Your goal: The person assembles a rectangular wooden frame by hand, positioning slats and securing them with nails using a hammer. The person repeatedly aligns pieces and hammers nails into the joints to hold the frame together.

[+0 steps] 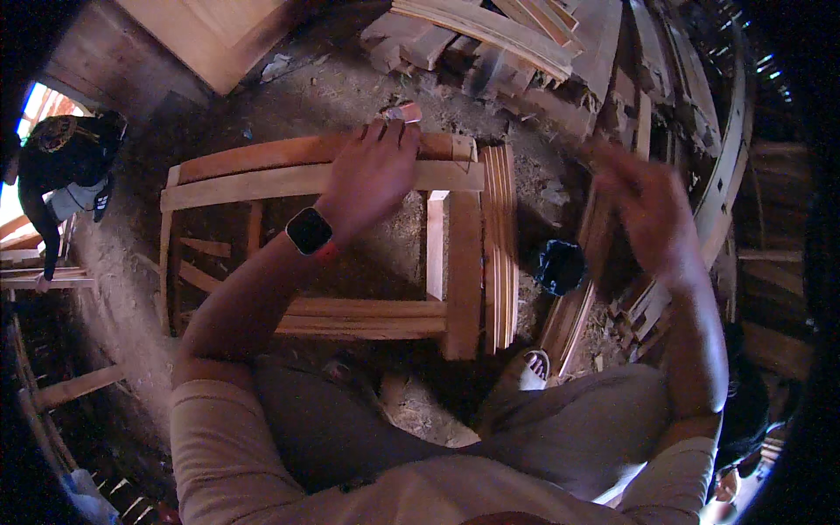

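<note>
A wooden frame (465,262) of pale and reddish boards lies on the ground in front of my knees. My left hand (372,171), with a dark watch (309,231) on its wrist, is wrapped over the two far rails, a reddish board (262,157) and a pale rail (254,185). Just beyond its fingertips is a small reddish and white piece (404,112). My right hand (652,210) is raised to the right of the frame, touching nothing that I can see. Its fingers are smeared by motion, so their grip is unclear.
A dark, shiny round object (560,267) sits right of the frame, beside long boards (573,328). Stacked planks (481,39) fill the far right. A large wooden panel (210,39) stands at the far left. Another person (70,166) bends over wood at the left edge.
</note>
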The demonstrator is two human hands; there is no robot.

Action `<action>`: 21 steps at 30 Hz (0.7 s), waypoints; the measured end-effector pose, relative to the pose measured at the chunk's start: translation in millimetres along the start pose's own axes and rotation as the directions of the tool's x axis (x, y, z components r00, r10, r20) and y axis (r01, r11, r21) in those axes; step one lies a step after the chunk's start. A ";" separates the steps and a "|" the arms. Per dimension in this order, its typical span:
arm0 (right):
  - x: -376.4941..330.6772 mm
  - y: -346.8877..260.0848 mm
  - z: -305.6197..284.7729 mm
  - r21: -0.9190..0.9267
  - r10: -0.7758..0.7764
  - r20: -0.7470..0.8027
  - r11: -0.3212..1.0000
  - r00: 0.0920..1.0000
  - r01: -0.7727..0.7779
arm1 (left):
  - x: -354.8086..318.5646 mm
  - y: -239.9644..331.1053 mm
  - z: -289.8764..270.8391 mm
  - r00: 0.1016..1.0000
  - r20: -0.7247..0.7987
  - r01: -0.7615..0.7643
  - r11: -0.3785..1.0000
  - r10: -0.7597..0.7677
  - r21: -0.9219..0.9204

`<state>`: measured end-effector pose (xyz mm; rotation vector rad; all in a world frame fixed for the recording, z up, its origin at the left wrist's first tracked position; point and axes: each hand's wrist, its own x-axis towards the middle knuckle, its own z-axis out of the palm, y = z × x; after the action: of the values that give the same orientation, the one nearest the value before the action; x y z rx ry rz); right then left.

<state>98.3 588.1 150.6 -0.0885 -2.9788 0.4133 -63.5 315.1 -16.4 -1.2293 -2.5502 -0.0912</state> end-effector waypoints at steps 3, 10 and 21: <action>7.9 -5.5 -6.7 0.129 0.056 0.122 0.989 0.991 -0.072 | 1.0 2.8 2.8 0.999 0.037 0.030 0.999 -0.029 -0.029; 4.5 -2.7 -1.2 0.060 0.053 0.076 0.997 0.996 -0.057 | -2.1 -0.9 -3.3 1.000 -0.015 -0.010 1.000 0.010 0.007; -3.8 2.4 4.9 -0.017 0.022 0.148 1.000 0.989 -0.019 | 1.2 2.0 -10.4 0.995 0.101 -0.004 0.999 0.008 -0.040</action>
<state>101.5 588.8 144.8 -0.0940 -3.1297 0.4170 -60.1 315.4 -6.2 -1.2871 -2.6427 -0.0801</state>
